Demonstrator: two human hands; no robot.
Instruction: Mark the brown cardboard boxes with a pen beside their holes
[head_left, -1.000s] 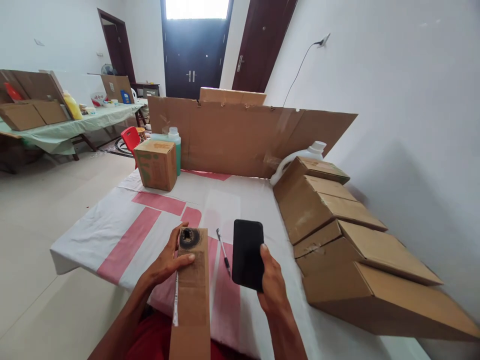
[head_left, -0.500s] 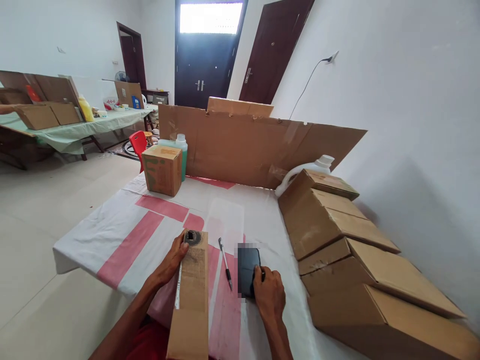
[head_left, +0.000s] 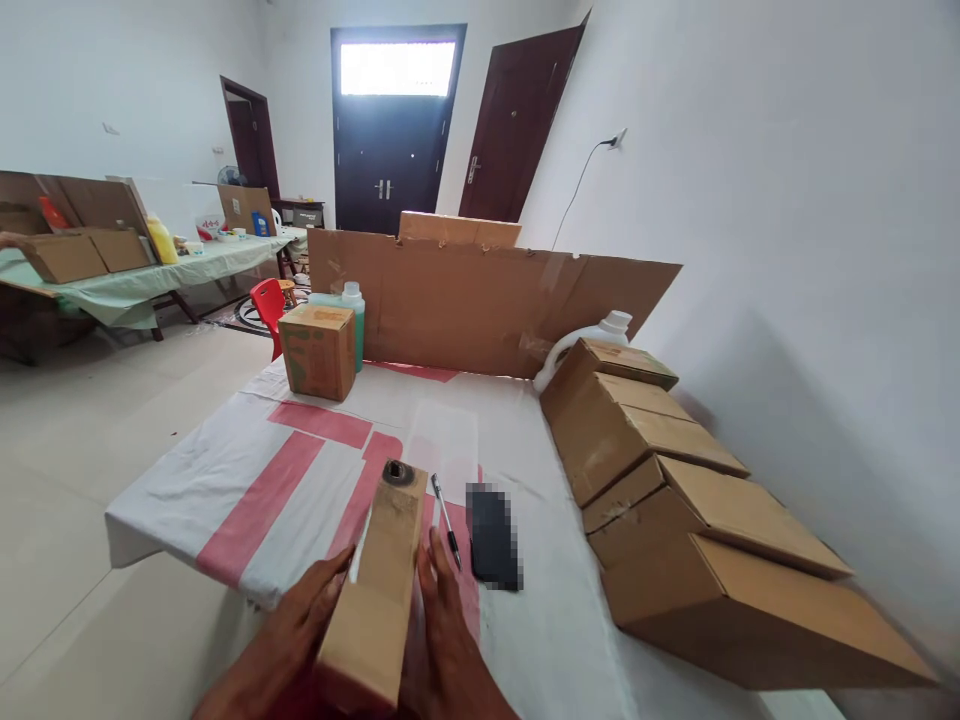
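Note:
A long, narrow cardboard box [head_left: 382, 590] stands in front of me at the near edge of the table, with a dark-ringed hole in its far end. My left hand [head_left: 311, 610] presses along its left side. Against the right side lies my right hand [head_left: 448, 620], fingers stretched forward, so the box is held between both palms. Just beyond my right fingertips is a pen [head_left: 446, 522] with a black grip. To the right of the pen a dark, partly pixelated phone [head_left: 491, 540] lies flat on the cloth.
Several cardboard boxes [head_left: 660, 500] line the table's right side, a white jug [head_left: 581, 342] behind them. A cardboard panel [head_left: 480, 310] stands along the back. At back left are a small box [head_left: 319, 355] and a green-liquid bottle [head_left: 354, 325]. A red chair [head_left: 267, 310] stands beyond.
My right hand has let go of the phone and moved left to the box's side. My left hand has slid nearer along the box. The view has shifted slightly.

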